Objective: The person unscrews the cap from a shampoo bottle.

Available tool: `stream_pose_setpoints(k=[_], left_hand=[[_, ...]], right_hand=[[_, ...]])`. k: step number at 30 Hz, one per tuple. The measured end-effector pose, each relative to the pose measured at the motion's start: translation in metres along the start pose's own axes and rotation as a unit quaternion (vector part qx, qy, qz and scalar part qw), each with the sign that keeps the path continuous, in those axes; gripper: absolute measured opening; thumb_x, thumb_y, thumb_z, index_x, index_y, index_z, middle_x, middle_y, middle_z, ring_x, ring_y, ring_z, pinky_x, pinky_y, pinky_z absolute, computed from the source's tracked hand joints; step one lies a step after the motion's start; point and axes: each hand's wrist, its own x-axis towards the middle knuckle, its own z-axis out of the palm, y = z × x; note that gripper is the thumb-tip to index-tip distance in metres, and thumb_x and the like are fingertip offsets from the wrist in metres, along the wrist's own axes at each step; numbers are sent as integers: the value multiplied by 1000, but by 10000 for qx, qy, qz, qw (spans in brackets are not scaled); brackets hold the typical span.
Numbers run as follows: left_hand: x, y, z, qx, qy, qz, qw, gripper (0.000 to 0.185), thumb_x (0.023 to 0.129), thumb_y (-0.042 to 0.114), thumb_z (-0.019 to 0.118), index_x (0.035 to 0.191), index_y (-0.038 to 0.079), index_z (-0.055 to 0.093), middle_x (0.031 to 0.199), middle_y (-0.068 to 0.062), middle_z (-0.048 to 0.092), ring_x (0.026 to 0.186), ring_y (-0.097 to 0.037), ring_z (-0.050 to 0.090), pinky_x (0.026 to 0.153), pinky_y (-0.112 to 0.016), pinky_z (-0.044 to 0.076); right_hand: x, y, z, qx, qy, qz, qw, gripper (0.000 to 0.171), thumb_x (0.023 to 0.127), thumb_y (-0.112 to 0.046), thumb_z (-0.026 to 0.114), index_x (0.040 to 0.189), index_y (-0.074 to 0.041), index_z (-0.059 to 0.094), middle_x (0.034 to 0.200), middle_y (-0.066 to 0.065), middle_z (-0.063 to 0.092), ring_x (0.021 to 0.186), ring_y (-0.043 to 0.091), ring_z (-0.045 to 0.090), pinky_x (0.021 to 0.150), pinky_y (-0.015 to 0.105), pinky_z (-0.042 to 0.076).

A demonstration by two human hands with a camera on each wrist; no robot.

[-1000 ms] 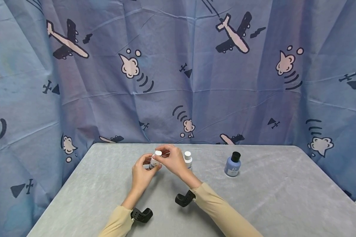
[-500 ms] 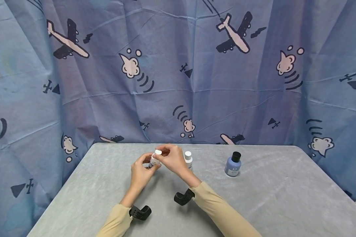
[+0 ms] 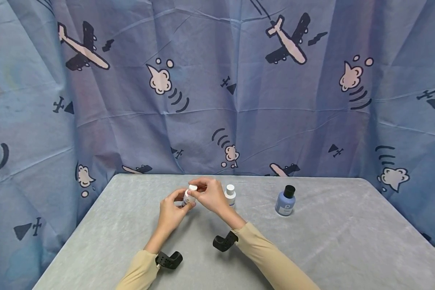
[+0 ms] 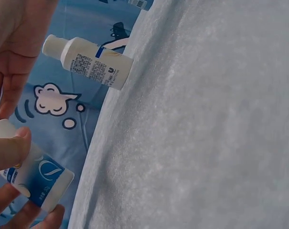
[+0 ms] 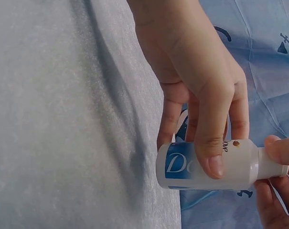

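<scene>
My left hand [image 3: 172, 213] grips a small white bottle [image 5: 240, 164] with a blue label around its body. In the right wrist view its thumb [image 5: 213, 162] lies along the front and the other fingers are behind. My right hand [image 3: 212, 197] pinches the same bottle at the white cap [image 3: 192, 187], thumb on one side and fingers on the other. The bottle leans a little to the right in the head view. A second white bottle [image 4: 96, 62] with a white cap stands just beyond my right hand, partly hidden by it in the head view.
A blue bottle [image 3: 285, 203] with a black cap stands farther right on the grey cloth-covered table [image 3: 333, 241]. Behind the table's back edge hangs a blue curtain [image 3: 203, 100] printed with planes. Black wrist mounts [image 3: 225, 242] sit on both forearms.
My left forearm has shifted slightly left. Both hands keep their hold on the white bottle, with only small finger movement at the cap. The other bottles stay put.
</scene>
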Motion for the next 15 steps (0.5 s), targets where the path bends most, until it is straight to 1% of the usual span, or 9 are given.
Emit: stream_pose_setpoints(k=[4, 9, 11, 15], left_hand=[[-1, -1, -1, 25, -70, -25, 10000, 41, 73, 11, 83, 110, 7, 68, 102, -11, 73, 87, -25, 70, 65, -25, 57], [-1, -1, -2, -43, -185, -123, 9997, 41, 73, 11, 82, 110, 4, 66, 100, -13, 72, 87, -26, 70, 64, -22, 56], [-1, -2, -3, -118, -271, -142, 9995, 40, 73, 10, 82, 110, 3, 66, 100, -14, 72, 87, -26, 70, 64, -22, 56], [-3, -4, -5, -286, -505, -112, 9983, 39, 76, 8, 80, 112, 1, 65, 101, -17, 71, 88, -28, 69, 67, -25, 58]], right_hand=[[0, 1, 0, 93, -85, 47, 9999, 23, 80, -10, 77, 102, -3, 73, 96, 11, 74, 78, 19, 71, 69, 18, 55], [1, 3, 0, 187, -246, 95, 9995, 26, 82, -7, 74, 106, 0, 72, 103, 13, 73, 85, 23, 71, 74, 19, 55], [1, 5, 0, 185, -323, 67, 9993, 26, 82, -6, 73, 107, 0, 71, 104, 14, 73, 87, 24, 71, 75, 20, 55], [-2, 6, 0, 237, -444, 31, 9987, 25, 83, -4, 72, 108, 0, 71, 106, 15, 72, 90, 24, 71, 77, 20, 55]])
